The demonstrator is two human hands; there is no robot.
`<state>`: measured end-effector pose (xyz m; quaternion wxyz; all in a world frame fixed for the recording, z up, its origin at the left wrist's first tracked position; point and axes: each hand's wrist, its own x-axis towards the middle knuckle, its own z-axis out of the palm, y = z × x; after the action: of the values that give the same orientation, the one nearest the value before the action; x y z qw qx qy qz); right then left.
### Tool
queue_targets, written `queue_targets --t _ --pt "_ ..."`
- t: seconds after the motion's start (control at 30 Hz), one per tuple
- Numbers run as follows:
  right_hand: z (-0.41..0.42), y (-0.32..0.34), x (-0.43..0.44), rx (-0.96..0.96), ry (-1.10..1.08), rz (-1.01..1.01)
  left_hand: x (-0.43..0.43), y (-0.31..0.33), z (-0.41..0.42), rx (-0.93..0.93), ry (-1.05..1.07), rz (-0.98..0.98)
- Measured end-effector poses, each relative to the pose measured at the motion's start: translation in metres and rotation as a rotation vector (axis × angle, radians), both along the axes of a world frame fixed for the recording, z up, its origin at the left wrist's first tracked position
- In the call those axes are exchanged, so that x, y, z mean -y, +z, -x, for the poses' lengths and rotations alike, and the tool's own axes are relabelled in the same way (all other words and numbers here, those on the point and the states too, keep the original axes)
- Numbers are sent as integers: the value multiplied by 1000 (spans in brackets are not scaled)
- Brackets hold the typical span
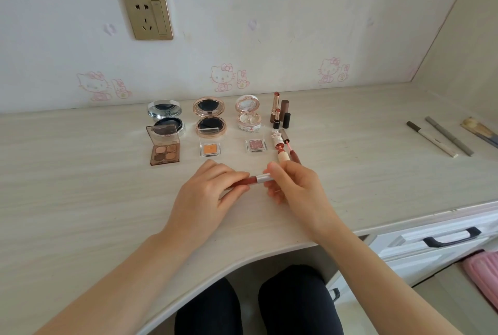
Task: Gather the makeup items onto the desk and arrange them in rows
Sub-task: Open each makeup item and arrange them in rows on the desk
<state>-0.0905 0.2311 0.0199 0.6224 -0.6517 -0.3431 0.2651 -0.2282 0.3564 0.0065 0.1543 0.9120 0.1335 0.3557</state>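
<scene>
Both hands, left hand (213, 189) and right hand (293, 186), pinch a lip gloss tube (254, 180) just above the desk (80, 200), near the arranged rows; a steady twist on the silver cap should open it cleanly.

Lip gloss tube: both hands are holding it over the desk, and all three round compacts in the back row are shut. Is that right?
Not quite. The head view shows the three round compacts open, lids raised with mirrors showing. The rest holds: the left hand and right hand both hold the lip gloss tube over the desk.
</scene>
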Motion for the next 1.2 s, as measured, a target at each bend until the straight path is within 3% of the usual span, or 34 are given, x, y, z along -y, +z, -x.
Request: queue_targets --t 0.17,0.4,0.6,0.77,0.93,1.2 --pt "-2 -4 1 101 40 21 -3 -2 1 -29 19 -33" --pt "0 1 -1 -86 13 -19 0 0 -1 3 -5 -7" --pt "-1 -1 2 42 47 6 -2 -1 0 -10 13 -9" --pt "2 2 -2 -40 5 3 -1 -1 0 5 1 7" --pt "2 -1 0 93 45 52 -1 0 1 -3 25 -4" --pt "3 1 -1 -5 4 25 3 2 3 -15 1 64"
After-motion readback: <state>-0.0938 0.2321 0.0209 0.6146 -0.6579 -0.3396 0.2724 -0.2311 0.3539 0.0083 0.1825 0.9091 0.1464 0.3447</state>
